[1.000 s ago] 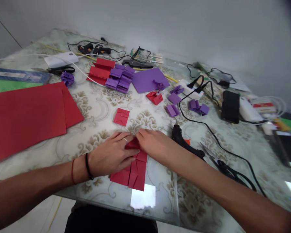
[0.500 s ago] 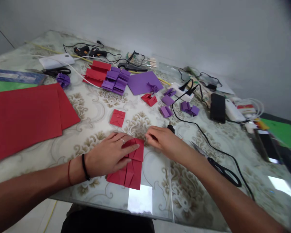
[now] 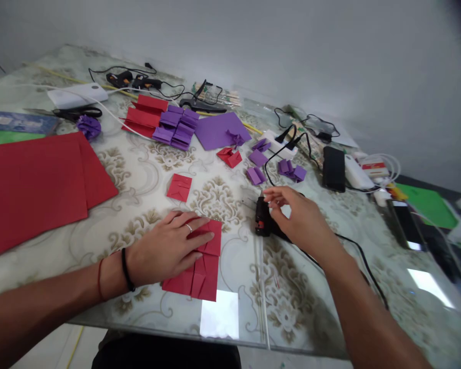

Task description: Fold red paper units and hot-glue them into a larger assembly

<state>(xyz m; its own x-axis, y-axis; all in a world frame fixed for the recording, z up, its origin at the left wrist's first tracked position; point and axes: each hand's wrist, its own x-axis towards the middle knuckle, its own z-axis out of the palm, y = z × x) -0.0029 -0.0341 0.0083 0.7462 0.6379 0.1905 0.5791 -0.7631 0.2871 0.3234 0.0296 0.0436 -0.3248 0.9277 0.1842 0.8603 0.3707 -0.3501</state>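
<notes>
My left hand (image 3: pixel 176 246) lies flat, fingers spread, on a red folded-paper piece (image 3: pixel 205 287) made of joined squares near the table's front edge. My right hand (image 3: pixel 295 215) is raised with its fingers curved and apart, right beside a black glue gun (image 3: pixel 262 219). Whether its fingertips touch the gun is hard to tell, and part of the gun is hidden behind the hand. A small red folded square (image 3: pixel 179 187) lies just beyond my left hand.
Large red sheets (image 3: pixel 34 184) cover the left side. Purple folded units (image 3: pixel 255 176), a purple joined piece (image 3: pixel 176 125) and a purple sheet (image 3: pixel 218 130) lie farther back. A power strip (image 3: pixel 274 143), phones (image 3: pixel 333 169) and cords crowd the right. More glue guns (image 3: pixel 120 79) rest at the back.
My right hand has moved right and its curled fingers have opened. The glue gun, mostly hidden before, now shows beside it. My left hand stays on the red piece; the view has shifted slightly.
</notes>
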